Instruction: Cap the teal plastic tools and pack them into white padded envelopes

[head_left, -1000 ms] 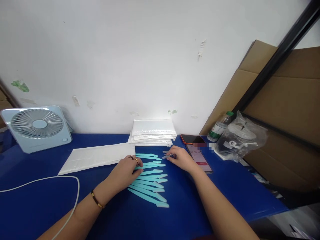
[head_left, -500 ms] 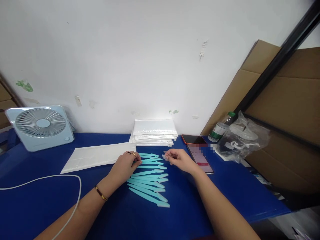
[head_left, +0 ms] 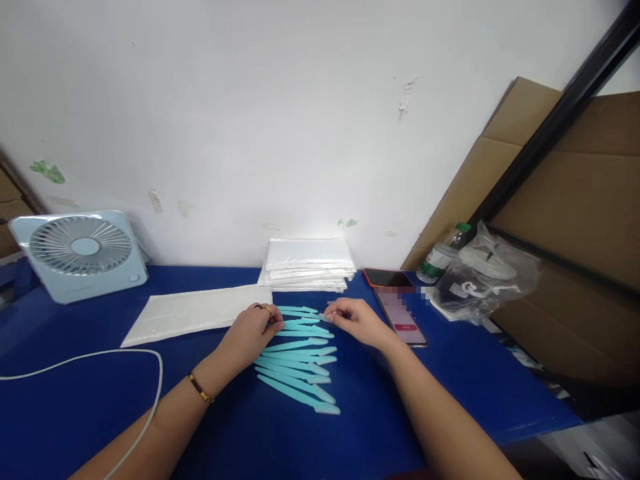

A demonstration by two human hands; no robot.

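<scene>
Fingers of left hand (head_left: 253, 331) pinched on handle end of one teal razor (head_left: 300, 328); fingers of right hand (head_left: 356, 320) pinched on its pale blade end. Lying in upper part of fanned row of teal razors (head_left: 297, 363) on blue table (head_left: 75, 413). Probably light, stiff, thin plastic, a little slippery; best held at handle, away from blade. Nearby: white pouches (head_left: 306, 263), phone (head_left: 400, 317).
</scene>
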